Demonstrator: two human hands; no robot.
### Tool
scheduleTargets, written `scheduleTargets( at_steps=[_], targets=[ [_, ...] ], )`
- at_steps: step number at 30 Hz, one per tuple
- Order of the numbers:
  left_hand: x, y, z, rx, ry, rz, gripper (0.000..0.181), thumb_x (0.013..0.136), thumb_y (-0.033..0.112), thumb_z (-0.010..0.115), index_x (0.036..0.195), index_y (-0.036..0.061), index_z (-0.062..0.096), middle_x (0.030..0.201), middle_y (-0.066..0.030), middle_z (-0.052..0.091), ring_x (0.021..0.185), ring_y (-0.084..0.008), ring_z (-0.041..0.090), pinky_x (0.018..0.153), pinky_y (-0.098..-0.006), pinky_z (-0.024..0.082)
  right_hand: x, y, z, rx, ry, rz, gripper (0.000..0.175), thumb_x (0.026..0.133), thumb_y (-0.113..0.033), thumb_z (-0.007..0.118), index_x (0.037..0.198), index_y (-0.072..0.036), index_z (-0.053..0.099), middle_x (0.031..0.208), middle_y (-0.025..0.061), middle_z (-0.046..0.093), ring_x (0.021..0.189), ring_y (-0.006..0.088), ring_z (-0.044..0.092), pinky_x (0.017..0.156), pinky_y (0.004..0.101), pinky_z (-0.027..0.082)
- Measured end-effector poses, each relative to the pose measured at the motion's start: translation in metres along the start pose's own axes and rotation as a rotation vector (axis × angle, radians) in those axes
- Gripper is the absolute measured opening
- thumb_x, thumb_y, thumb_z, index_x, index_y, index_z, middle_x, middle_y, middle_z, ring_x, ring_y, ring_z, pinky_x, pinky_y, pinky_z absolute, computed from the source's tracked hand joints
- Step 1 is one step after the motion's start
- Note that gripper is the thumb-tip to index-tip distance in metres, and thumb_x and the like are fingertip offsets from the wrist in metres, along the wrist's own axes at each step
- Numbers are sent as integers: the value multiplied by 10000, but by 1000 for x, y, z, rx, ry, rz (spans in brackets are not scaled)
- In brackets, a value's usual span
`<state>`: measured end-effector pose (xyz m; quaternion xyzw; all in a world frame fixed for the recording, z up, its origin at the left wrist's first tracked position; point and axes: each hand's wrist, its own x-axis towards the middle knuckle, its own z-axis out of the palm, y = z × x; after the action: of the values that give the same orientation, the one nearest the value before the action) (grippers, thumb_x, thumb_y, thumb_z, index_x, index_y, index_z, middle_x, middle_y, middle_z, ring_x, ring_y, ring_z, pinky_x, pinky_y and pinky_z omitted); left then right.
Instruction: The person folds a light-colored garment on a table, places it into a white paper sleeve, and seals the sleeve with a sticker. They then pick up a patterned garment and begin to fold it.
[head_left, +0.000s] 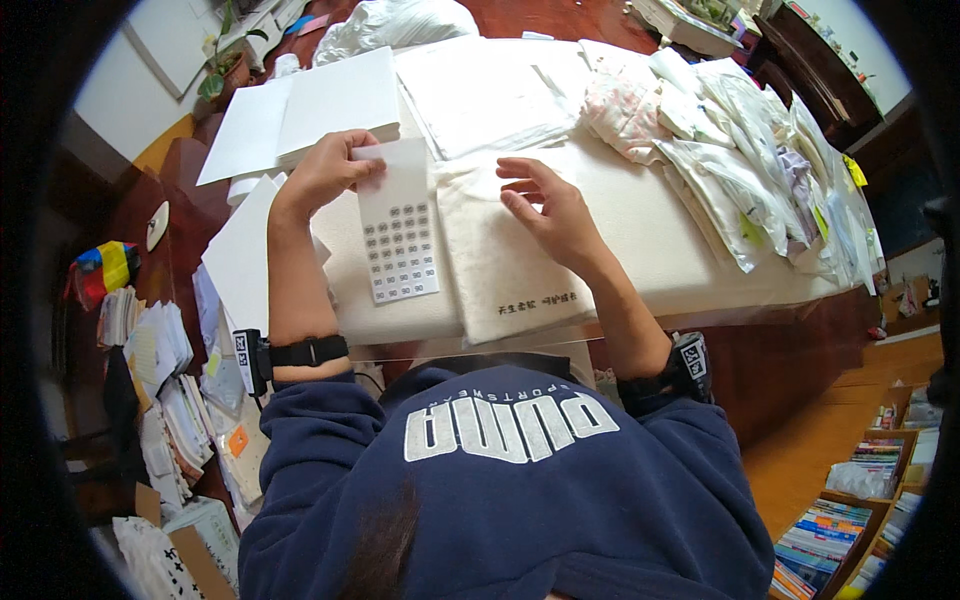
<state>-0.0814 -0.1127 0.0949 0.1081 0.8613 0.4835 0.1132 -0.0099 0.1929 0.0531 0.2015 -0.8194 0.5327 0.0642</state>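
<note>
My left hand (337, 169) pinches the top of a sheet of small round stickers (397, 232), each bearing a printed number; its upper part carries no stickers. To its right a cream bag (517, 247) with dark printed writing near its lower edge lies flat on the padded white table cover (637, 285). Over the upper part of this bag is my right hand (544, 202), fingers apart and curled, with nothing seen in it. Whether its fingertips touch the bag, I cannot tell.
White paper stacks (341, 97) lie at the back left, and flat white bags (495, 105) at the back middle. Packaged garments in clear bags (742, 172) pile up on the right, beside a pink-patterned cloth item (622, 109). More papers (244, 247) lie left of my left forearm.
</note>
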Motion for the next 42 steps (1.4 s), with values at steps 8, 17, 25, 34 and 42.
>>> scheduleTargets(
  at_steps=[8,17,25,34,42],
  targets=[
    [-15,16,23,-357,105,144,239,897,261,743,942,54,630,763,-17,679,625,-64,621,585,-210,497,11,-16,56,255,-29,-74,304,907,-10,652,1158,-22,481,1053,155,657,955,223,681,822,317,566],
    [-39,9,79,-844,105,136,387,882,218,760,1163,-12,624,954,-77,710,854,-125,688,754,-260,562,17,-22,51,304,181,-106,122,885,42,641,994,-10,627,865,71,658,804,134,661,737,265,552],
    [-46,15,89,-907,169,128,346,898,185,741,1152,-20,626,983,-89,704,894,-142,672,804,-288,545,16,-35,52,-448,358,-495,240,780,-121,794,1007,-153,725,1012,43,579,987,221,540,822,354,475],
    [-50,13,87,-894,220,118,265,908,215,737,1067,22,649,904,-38,673,798,-85,598,736,-239,471,17,-33,54,-454,386,-544,188,775,-153,802,948,-151,730,946,9,614,934,204,552,835,341,450],
    [-47,10,88,-823,250,96,251,920,263,723,1011,44,642,775,15,620,653,-34,479,605,-190,387,14,-31,54,-515,402,-610,181,768,-148,806,922,-171,714,946,-21,622,954,180,547,849,336,415]
  ],
)
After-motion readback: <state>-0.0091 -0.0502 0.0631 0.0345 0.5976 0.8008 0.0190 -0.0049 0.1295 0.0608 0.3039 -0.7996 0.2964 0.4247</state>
